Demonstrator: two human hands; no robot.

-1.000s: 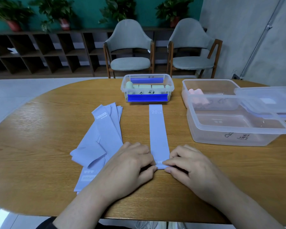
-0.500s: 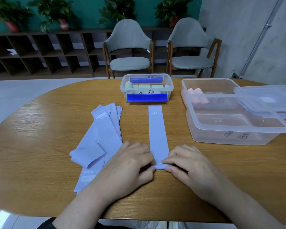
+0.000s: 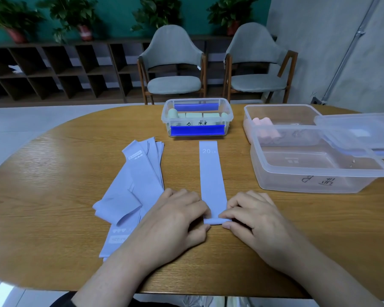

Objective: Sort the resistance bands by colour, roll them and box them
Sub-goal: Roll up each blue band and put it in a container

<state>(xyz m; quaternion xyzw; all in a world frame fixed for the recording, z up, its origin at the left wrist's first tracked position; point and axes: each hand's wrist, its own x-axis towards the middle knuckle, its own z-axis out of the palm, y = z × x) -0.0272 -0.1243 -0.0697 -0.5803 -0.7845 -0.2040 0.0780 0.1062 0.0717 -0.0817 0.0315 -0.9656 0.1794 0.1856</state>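
- Straight ahead in the head view, a single lavender band [image 3: 212, 180] marked "20 LB" lies flat on the wooden table [image 3: 53, 173], running away from the person, its far end just short of the small clear box [image 3: 197, 117].
- The left hand [image 3: 173, 220] pinches the near end of that band at its left edge, fingers curled over it and thumb tucked against the table side.
- The right hand [image 3: 253, 220] pinches the same end at its right edge, fingertips bent down onto the fabric; the end between the two hands shows a small rolled or folded lip.
- Left of the flat band lies a loose pile of lavender bands [image 3: 133, 191], fanned and overlapping, one printed "MEDIUM"; the left wrist covers its near right part.
- The small clear box stands at the far middle of the table and holds pale green rolls [image 3: 194, 115] lined up inside; blue clip strips show on its front and back sides.
- To the right stand two large clear boxes: the nearer one [image 3: 315, 171] has handwriting on its front wall, the farther one [image 3: 277, 114] holds pink rolls [image 3: 266, 129].
- A clear lid [image 3: 361, 131] rests tilted across the right-hand boxes.
- Beyond the table stand two grey chairs [image 3: 173, 63], a dark shelf unit and potted plants against a green wall.
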